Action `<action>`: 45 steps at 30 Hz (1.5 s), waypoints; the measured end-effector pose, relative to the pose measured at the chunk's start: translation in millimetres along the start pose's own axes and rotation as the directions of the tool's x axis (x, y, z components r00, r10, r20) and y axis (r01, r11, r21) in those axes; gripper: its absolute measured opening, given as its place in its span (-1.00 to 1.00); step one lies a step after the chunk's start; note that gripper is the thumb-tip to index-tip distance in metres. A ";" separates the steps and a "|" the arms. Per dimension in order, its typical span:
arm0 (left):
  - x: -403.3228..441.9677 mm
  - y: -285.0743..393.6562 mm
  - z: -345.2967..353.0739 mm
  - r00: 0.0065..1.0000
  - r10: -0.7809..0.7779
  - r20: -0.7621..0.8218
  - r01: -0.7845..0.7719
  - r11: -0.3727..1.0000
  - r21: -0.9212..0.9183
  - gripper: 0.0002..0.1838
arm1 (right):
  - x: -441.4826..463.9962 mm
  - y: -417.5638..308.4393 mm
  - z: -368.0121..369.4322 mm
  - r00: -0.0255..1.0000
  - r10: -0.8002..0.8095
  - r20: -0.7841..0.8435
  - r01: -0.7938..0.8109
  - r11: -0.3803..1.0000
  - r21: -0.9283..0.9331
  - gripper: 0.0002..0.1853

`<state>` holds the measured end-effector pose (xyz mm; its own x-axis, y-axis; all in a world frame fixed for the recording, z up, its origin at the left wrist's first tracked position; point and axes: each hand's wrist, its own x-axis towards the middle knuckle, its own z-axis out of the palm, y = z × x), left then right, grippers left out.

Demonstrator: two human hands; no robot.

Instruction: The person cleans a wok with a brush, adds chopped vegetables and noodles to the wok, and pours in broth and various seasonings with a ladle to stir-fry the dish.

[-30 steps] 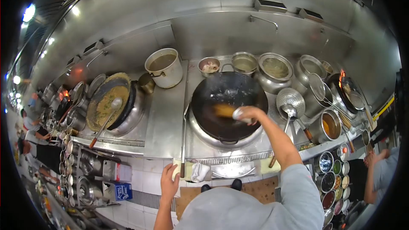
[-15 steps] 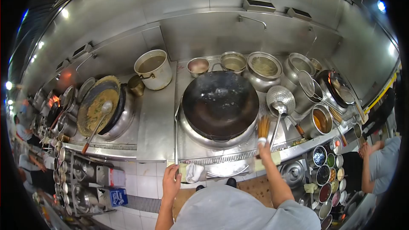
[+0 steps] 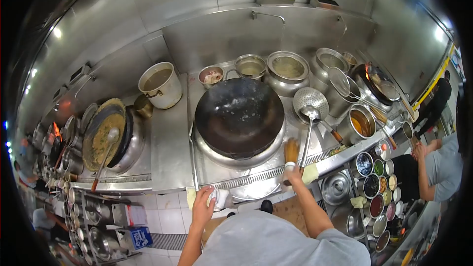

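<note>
My right hand (image 3: 294, 175) grips a bamboo wok brush (image 3: 291, 151) by its pale bound end, with the bristles pointing up beside the wok's lower right rim. A large dark wok (image 3: 240, 118) sits on the burner ring in front of me, with a few wet, shiny spots inside. At the counter's front edge, my left hand (image 3: 202, 208) has its fingers closed on a white cloth (image 3: 221, 199). Just above that hand, a long metal rod (image 3: 192, 160) runs up along the wok's left side. A ladle (image 3: 310, 114) rests on a perforated strainer (image 3: 316, 99) to the right.
Several pots line the back, including a tall stockpot (image 3: 161, 86). A second wok with brown contents (image 3: 101, 140) stands left. Right are a pot of orange liquid (image 3: 363, 124) and several ingredient tins (image 3: 376, 205). Another person (image 3: 441, 167) stands at far right with hands together.
My view has shifted, so the stove appears further left. My left hand has moved right onto the white cloth. My right hand still holds the brush, now tilted slightly.
</note>
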<state>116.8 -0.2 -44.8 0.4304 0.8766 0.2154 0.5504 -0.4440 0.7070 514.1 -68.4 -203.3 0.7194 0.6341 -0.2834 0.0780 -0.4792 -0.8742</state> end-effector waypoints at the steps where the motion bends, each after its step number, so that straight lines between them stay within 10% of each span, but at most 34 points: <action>1: 1.2 0.2 -1.2 1.000 -0.005 -0.015 0.005 1.000 0.004 -0.60 | -10.3 -49.0 -20.5 0.950 0.220 0.221 -0.301 0.829 0.471 -0.18; 4: -7.7 0.0 -10.0 1.000 -0.002 -0.024 0.002 1.000 0.015 -0.61 | 3.4 -82.8 -21.9 0.981 -0.192 0.003 0.168 0.866 0.471 -0.15; 6: -6.8 0.3 -12.8 0.999 -0.024 -0.021 0.025 0.999 0.024 -0.62 | 7.4 -138.3 -40.8 0.814 -0.577 0.065 0.571 0.816 0.089 -0.13; 10: -13.4 -1.1 -21.4 0.996 -0.042 -0.072 0.046 0.998 0.052 -0.64 | 20.9 -252.4 -52.6 0.627 -0.412 0.661 0.739 0.583 -0.337 -0.19; 13: -24.0 1.2 -26.8 0.989 -0.093 -0.116 0.098 0.995 0.037 -0.67 | 93.2 -296.3 -23.5 0.585 0.081 0.807 0.632 0.577 -0.517 -0.32; 15: -29.7 -3.0 -25.0 0.986 -0.104 -0.132 0.108 0.994 0.027 -0.69 | 152.4 -294.7 13.4 0.809 -0.227 0.542 0.584 0.206 -0.785 -0.40; 16: -30.6 0.4 -25.7 0.982 -0.110 -0.150 0.116 0.993 0.027 -0.69 | 185.1 -275.9 36.6 0.848 -0.437 0.300 0.480 0.393 -0.784 -0.26; 19: -36.0 13.5 -25.2 0.981 -0.135 -0.140 0.141 0.989 0.037 -0.70 | 164.8 -272.6 136.0 0.935 -0.351 -0.049 0.276 0.809 -0.518 -0.09; 24: -43.4 16.8 -30.6 0.990 -0.111 -0.081 0.117 0.990 0.081 -0.72 | 101.9 -268.6 181.9 0.683 -0.375 0.627 0.719 0.498 -0.485 -0.13; 25: -45.0 15.8 -30.6 0.989 -0.118 -0.089 0.125 0.989 0.077 -0.72 | 107.8 -261.1 182.8 0.772 -0.404 0.490 0.635 0.504 -0.586 -0.18; 26: -50.3 13.9 -32.7 0.986 -0.133 -0.096 0.141 0.986 0.086 -0.72 | 135.3 -254.0 192.1 0.910 -0.031 0.413 0.254 0.829 -0.499 -0.27; 28: -50.1 9.5 -33.3 0.985 -0.136 -0.107 0.146 0.985 0.094 -0.72 | 100.7 -257.5 195.8 0.990 0.057 0.130 -0.055 0.998 -0.016 -0.35; 30: -51.8 5.4 -31.0 0.988 -0.128 -0.087 0.134 0.989 0.058 -0.72 | 90.3 -260.6 207.5 0.896 0.069 0.439 -0.011 0.991 -0.133 -0.27; 32: -53.5 9.2 -33.4 0.988 -0.143 -0.054 0.146 0.987 0.066 -0.72 | 61.6 -273.7 178.3 0.671 -0.067 0.738 0.398 0.872 -0.283 -0.24; 35: -59.0 2.2 -39.2 0.983 -0.169 -0.065 0.173 0.983 0.065 -0.71 | 143.1 -259.9 118.7 0.638 0.199 0.744 0.262 0.852 -0.453 -0.11; 36: -62.5 -3.2 -42.6 0.981 -0.166 -0.101 0.173 0.983 0.059 -0.71 | 117.9 -286.3 88.5 0.920 0.092 0.380 0.203 0.719 -0.665 -0.12; 37: -66.9 -8.7 -45.7 0.978 -0.175 -0.111 0.183 0.981 0.059 -0.71 | 128.2 -256.9 86.5 0.842 -0.520 0.146 0.406 0.430 -0.806 -0.13; 38: -65.9 -14.9 -49.9 0.979 -0.171 -0.109 0.177 0.983 0.055 -0.71 | 148.8 -238.2 70.8 0.814 -0.541 0.213 0.481 0.421 -0.769 -0.11; 40: -78.7 -21.0 -51.6 0.962 -0.231 -0.144 0.244 0.966 0.080 -0.70 | 78.1 -305.4 27.4 0.820 -0.066 0.568 0.485 0.607 -0.630 -0.13; 42: -73.8 -21.9 -52.0 0.964 -0.215 -0.153 0.230 0.969 0.087 -0.70 | 73.9 -279.3 17.7 0.576 -0.111 0.810 0.697 0.584 -0.416 -0.24; 44: -67.2 -17.9 -55.5 0.972 -0.203 -0.118 0.214 0.972 0.097 -0.70 | 87.3 -286.3 10.6 0.469 0.273 0.840 0.519 0.685 -0.511 -0.26; 45: -60.5 -16.3 -54.4 0.977 -0.188 -0.102 0.197 0.976 0.090 -0.71 | 115.8 -282.6 12.6 0.626 0.185 0.758 0.534 0.607 -0.589 -0.31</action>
<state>42.9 -35.9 -32.7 0.2443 0.9587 0.1459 0.6865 -0.2772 0.6722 566.7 148.1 5.9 -0.0582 0.7679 -0.6379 0.8378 -0.3099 -0.4494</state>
